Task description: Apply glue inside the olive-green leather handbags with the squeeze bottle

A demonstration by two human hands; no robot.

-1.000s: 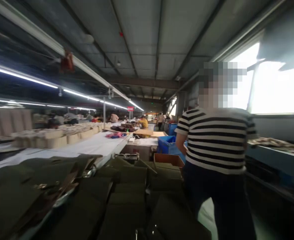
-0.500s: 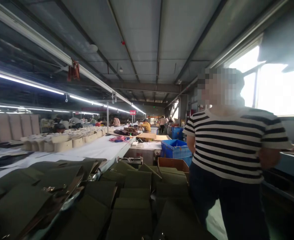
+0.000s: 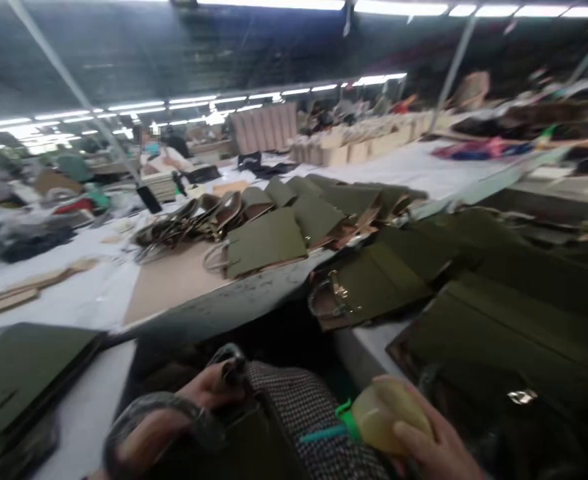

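My left hand (image 3: pixel 209 390) is closed at the upper edge of a dark green bag (image 3: pixel 244 440), and a grey wrapped handle loops over my wrist. In my right hand (image 3: pixel 431 433) is a yellowish squeeze bottle (image 3: pixel 387 413) with a green collar and a blue nozzle pointing left. Checked cloth (image 3: pixel 299 400) on my lap lies beneath the nozzle, which is right of the bag. Fine detail is blurred.
Green bags (image 3: pixel 269 240) lie in rows on the long table (image 3: pixel 174 273), more (image 3: pixel 514 327) at the right. Another green bag (image 3: pixel 34 367) rests at the left. A person (image 3: pixel 161 157) is across the table.
The view has swung left and down from the aisle, and the person in the striped shirt is out of sight. Both my hands, the held bag and the bottle have come into view.
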